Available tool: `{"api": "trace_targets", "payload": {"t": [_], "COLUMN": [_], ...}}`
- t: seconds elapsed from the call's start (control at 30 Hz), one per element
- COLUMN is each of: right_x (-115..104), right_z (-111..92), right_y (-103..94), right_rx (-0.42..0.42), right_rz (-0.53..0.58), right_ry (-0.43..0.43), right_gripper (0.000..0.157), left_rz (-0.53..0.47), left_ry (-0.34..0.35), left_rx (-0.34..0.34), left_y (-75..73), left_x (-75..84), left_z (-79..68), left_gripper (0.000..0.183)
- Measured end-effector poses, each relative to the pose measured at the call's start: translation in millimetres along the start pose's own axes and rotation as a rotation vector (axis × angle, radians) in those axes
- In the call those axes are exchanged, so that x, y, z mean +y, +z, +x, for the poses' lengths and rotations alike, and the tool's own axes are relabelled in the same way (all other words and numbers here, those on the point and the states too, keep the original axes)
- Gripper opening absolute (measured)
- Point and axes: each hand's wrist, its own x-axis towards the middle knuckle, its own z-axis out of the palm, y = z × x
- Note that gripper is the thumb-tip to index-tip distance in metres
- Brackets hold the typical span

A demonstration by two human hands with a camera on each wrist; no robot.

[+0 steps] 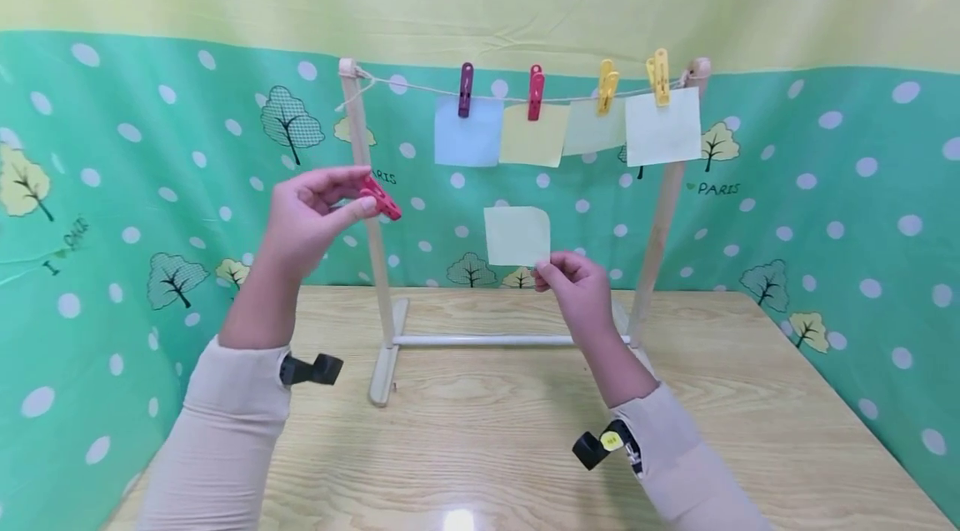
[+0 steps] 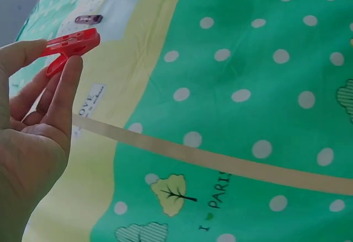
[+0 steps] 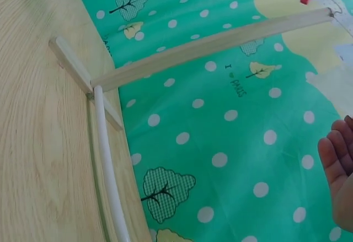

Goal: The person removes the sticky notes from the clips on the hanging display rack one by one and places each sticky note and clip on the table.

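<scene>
My left hand (image 1: pixel 303 218) pinches a red clothespin (image 1: pixel 381 199) between thumb and fingertips, beside the rack's left post. In the left wrist view the same red clothespin (image 2: pixel 71 44) sits between the thumb and the fingers. Lower and to the right, my right hand (image 1: pixel 581 293) pinches a pale yellow-green paper square (image 1: pixel 517 236) by its lower right corner, below the string. Along the string (image 1: pixel 416 87) hang a blue paper (image 1: pixel 468 135) under a purple clothespin (image 1: pixel 466 89), a yellow paper (image 1: pixel 534 137) under a red clothespin, a pale green paper (image 1: pixel 596 129) and a white paper (image 1: pixel 663 131) under yellow clothespins.
The string runs between the left wooden post (image 1: pixel 375 256) and right wooden post (image 1: pixel 660 239), joined low down by a white bar (image 1: pixel 487 340). The rack stands on a wooden table (image 1: pixel 480 431). A green and yellow patterned curtain (image 1: pixel 825 122) surrounds the back and sides.
</scene>
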Motion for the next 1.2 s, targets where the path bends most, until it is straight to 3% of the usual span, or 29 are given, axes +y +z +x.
{"api": "trace_targets", "payload": {"t": [0.27,0.63,0.97,1.1,1.2], "right_x": [6,11,15,19,20], "right_z": [-12,-31,-49,-53,-55], "right_y": [-22.4,-50.2,-84.0,-99.6,-111.6], "right_rx": [0.004,0.113,0.235,0.281,0.304], "right_rz": [-0.047,0.006,0.009,0.025,0.053], "right_ry": [-0.022,0.096,0.167,0.179,0.164], "right_gripper": [0.019,0.022,0.02,0.014,0.009], "left_rz": [0.009,0.027,0.084,0.068,0.052], "left_ry": [-0.007,-0.059,-0.212,-0.292,-0.311], "left_rx": [0.019,0.081,0.146,0.189,0.225], "left_y": [-8.3,-16.3,-27.7,-31.8,-36.0], "left_x": [-26.4,-53.6,-69.6,-74.4,-77.6], "left_z": [-39.3,-89.6,-117.1,-125.3,-128.8], "left_gripper": [0.027,0.031,0.035,0.036,0.037]}}
